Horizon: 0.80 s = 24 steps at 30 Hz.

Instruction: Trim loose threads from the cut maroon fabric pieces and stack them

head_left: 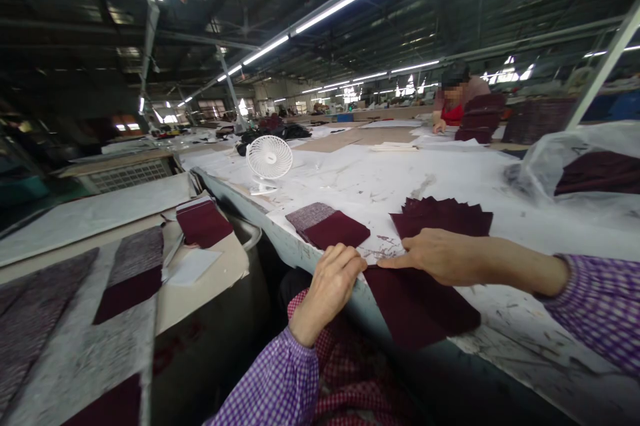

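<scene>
A dark maroon fabric piece lies at the table's front edge, its lower part hanging over. My left hand is closed, its bent fingers pinching the fabric's left corner. Across the top edge of that piece, my right hand lays a stretched finger, pointing toward the left fingertips; its other fingers are partly hidden. Just beyond the right hand, several maroon pieces are fanned out in a pile. Near the left hand rests a stack of maroon and speckled grey fabric.
A small white fan stands on the white-covered table. To the left, a lower surface holds more maroon and grey fabric. A clear plastic bag with dark cloth sits at right. Another person leans over the far side.
</scene>
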Each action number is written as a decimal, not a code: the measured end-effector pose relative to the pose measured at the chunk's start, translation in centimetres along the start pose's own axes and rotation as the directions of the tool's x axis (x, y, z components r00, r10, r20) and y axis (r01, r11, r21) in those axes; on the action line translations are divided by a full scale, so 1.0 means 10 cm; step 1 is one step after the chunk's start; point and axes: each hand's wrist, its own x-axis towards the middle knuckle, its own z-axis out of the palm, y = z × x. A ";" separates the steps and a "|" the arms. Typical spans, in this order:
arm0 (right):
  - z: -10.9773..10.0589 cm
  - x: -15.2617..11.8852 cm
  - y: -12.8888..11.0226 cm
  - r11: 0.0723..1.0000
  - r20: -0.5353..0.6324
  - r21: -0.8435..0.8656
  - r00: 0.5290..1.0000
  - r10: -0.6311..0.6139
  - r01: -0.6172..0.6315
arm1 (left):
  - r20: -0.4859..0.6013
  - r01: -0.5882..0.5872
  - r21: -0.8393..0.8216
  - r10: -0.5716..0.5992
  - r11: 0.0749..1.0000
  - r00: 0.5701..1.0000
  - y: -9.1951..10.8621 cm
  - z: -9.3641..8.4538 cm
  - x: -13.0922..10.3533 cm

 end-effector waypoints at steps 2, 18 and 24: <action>-0.02 0.03 -0.01 1.000 0.005 0.009 1.000 -0.019 0.019 | -0.001 -0.001 -0.078 0.001 0.997 1.000 -0.03 -0.01 -0.01; 0.06 0.13 -0.05 0.987 -0.129 -0.123 0.984 -0.119 0.103 | 0.079 0.182 -0.518 -0.165 0.836 0.983 -0.13 -0.17 0.04; 0.12 0.13 -0.08 0.987 -0.093 -0.077 0.986 0.136 -0.143 | 0.028 0.261 -0.579 -0.301 0.772 0.953 -0.19 -0.14 0.06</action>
